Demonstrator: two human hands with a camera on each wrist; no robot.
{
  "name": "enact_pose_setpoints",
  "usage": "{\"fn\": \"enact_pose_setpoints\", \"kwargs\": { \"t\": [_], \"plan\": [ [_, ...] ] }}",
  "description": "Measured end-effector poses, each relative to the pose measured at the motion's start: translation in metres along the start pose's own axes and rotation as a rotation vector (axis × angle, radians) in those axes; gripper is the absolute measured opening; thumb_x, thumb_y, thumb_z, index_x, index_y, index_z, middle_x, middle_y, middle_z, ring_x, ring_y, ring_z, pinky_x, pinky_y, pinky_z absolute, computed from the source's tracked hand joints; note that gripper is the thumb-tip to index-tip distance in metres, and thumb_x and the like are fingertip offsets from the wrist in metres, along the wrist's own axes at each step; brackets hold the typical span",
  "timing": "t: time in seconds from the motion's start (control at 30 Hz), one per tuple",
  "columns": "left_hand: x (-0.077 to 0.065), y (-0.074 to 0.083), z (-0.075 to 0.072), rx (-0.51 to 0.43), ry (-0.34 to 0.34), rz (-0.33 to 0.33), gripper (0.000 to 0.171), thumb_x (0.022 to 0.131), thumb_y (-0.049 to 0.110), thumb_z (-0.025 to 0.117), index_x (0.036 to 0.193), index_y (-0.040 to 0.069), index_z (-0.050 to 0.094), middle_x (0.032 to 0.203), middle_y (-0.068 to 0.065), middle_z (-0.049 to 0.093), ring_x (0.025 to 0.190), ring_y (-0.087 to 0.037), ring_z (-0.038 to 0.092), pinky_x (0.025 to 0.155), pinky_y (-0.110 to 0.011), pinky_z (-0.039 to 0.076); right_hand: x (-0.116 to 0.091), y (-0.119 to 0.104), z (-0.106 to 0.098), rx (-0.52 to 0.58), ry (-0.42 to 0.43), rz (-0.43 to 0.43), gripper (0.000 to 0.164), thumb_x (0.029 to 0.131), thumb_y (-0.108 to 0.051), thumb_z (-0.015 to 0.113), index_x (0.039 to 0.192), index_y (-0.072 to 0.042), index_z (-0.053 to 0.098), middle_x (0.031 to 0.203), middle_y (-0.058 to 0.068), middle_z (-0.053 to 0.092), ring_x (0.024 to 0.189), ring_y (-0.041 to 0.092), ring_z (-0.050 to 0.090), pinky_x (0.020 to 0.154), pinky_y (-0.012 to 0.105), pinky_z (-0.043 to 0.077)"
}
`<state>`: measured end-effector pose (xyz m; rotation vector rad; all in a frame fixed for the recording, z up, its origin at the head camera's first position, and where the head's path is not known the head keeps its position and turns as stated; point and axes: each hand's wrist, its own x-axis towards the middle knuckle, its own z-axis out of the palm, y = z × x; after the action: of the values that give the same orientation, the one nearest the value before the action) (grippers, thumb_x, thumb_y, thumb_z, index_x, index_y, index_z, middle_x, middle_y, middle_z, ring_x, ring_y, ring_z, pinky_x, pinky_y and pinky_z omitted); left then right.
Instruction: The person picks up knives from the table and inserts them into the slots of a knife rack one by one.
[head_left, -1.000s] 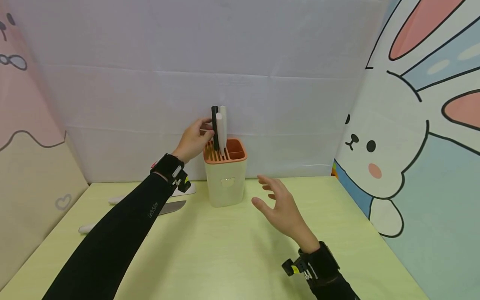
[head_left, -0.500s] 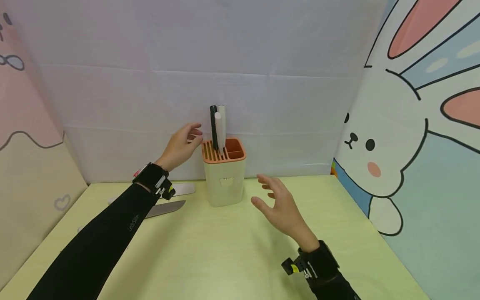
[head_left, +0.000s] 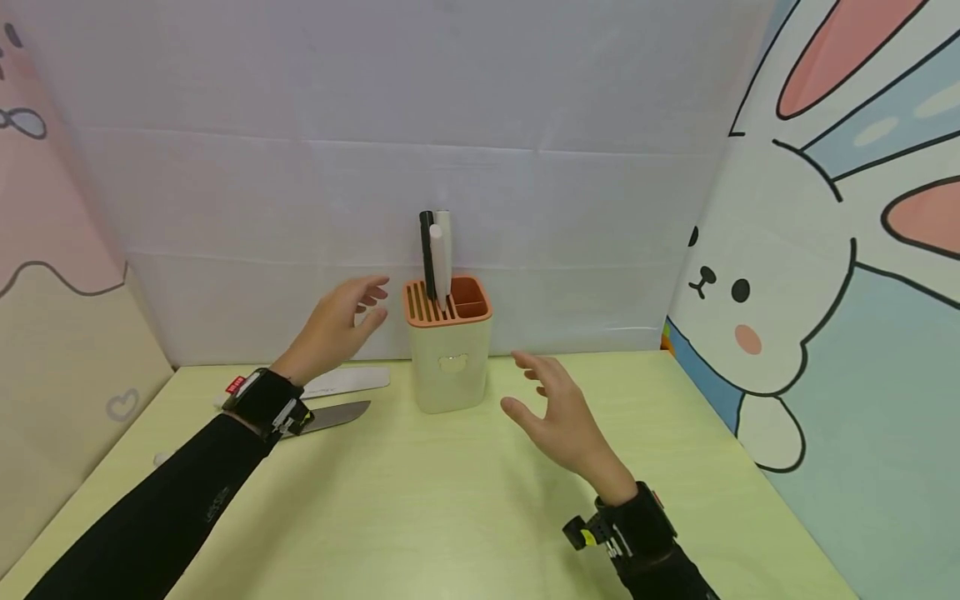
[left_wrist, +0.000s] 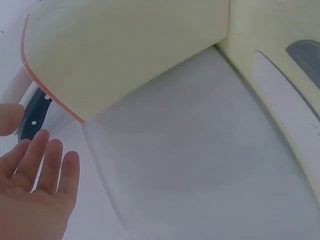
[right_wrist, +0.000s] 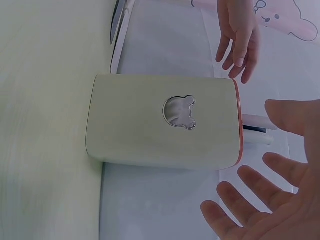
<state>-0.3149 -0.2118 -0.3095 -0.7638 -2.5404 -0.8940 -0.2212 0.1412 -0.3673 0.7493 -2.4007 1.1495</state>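
A cream knife holder (head_left: 450, 367) with an orange slotted top stands upright at the back of the table. Out of its slots rise a black-handled knife (head_left: 427, 254) and two white-handled knives (head_left: 439, 265). My left hand (head_left: 333, 325) hovers left of the holder, apart from it, fingers relaxed and holding nothing. Below that hand, a knife with a grey blade (head_left: 341, 415) and one with a white blade (head_left: 351, 381) lie on the table, their handles largely hidden by the arm. On the holder's right my right hand (head_left: 558, 417) is held in the air, fingers spread and empty.
The pale yellow-green table (head_left: 420, 517) meets a white sheet (head_left: 420, 100) close behind the holder. A wall panel with a cartoon rabbit (head_left: 765, 308) borders the right side, and a pink and cream panel (head_left: 60, 350) borders the left.
My left hand has come away from the black-handled knife in the holder, moving left and down. More of the two knives' blades on the table shows. The right hand has stayed nearly still.
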Motion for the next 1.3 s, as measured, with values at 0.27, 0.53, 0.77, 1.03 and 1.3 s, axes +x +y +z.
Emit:
{"fn": "enact_pose_setpoints", "kwargs": {
  "t": [0.27, 0.53, 0.77, 1.03, 1.3],
  "plan": [
    [-0.037, -0.002, 0.005, 0.148, 0.047, 0.096, 0.05, 0.105, 0.008, 0.067, 0.153, 0.001, 0.052, 0.133, -0.017, 0.066, 0.121, -0.036, 0.06, 0.1, -0.055, 0.049, -0.001, 0.0, 0.001, -0.021, -0.019, -0.008, 0.063, 0.097, -0.013, 0.079, 0.152, 0.0, 0.052, 0.147, 0.019, 0.057, 0.127, 0.039, 0.061, 0.101, 0.058, 0.055],
    [-0.073, -0.001, 0.015, 0.277, 0.054, 0.219, 0.053, 0.097, 0.015, 0.078, 0.146, 0.004, 0.06, 0.133, -0.013, 0.068, 0.126, -0.038, 0.058, 0.103, -0.056, 0.05, -0.002, 0.002, 0.002, -0.046, -0.028, -0.025, 0.063, 0.097, -0.013, 0.08, 0.153, -0.001, 0.053, 0.146, 0.017, 0.058, 0.128, 0.037, 0.06, 0.102, 0.055, 0.055],
    [-0.095, 0.002, 0.024, 0.319, 0.051, 0.241, 0.056, 0.093, 0.02, 0.082, 0.144, 0.007, 0.062, 0.134, -0.011, 0.068, 0.125, -0.036, 0.059, 0.104, -0.057, 0.049, -0.002, 0.005, 0.004, -0.067, -0.044, -0.034, 0.062, 0.097, -0.014, 0.08, 0.152, -0.002, 0.054, 0.146, 0.017, 0.058, 0.13, 0.035, 0.059, 0.107, 0.054, 0.052],
    [-0.112, -0.003, 0.034, 0.33, 0.045, 0.238, 0.057, 0.092, 0.022, 0.085, 0.143, 0.006, 0.064, 0.137, -0.014, 0.067, 0.125, -0.037, 0.062, 0.1, -0.06, 0.052, -0.003, 0.003, 0.005, -0.093, -0.094, -0.015, 0.063, 0.097, -0.018, 0.08, 0.152, -0.003, 0.054, 0.148, 0.016, 0.056, 0.137, 0.035, 0.055, 0.114, 0.055, 0.047],
    [-0.124, -0.012, 0.041, 0.321, 0.053, 0.227, 0.059, 0.089, 0.023, 0.087, 0.141, 0.008, 0.065, 0.137, -0.011, 0.067, 0.126, -0.035, 0.061, 0.099, -0.058, 0.052, -0.004, 0.005, 0.006, -0.106, -0.131, -0.019, 0.063, 0.097, -0.019, 0.08, 0.153, -0.004, 0.053, 0.149, 0.014, 0.055, 0.139, 0.032, 0.054, 0.115, 0.053, 0.047]
  ]
}}
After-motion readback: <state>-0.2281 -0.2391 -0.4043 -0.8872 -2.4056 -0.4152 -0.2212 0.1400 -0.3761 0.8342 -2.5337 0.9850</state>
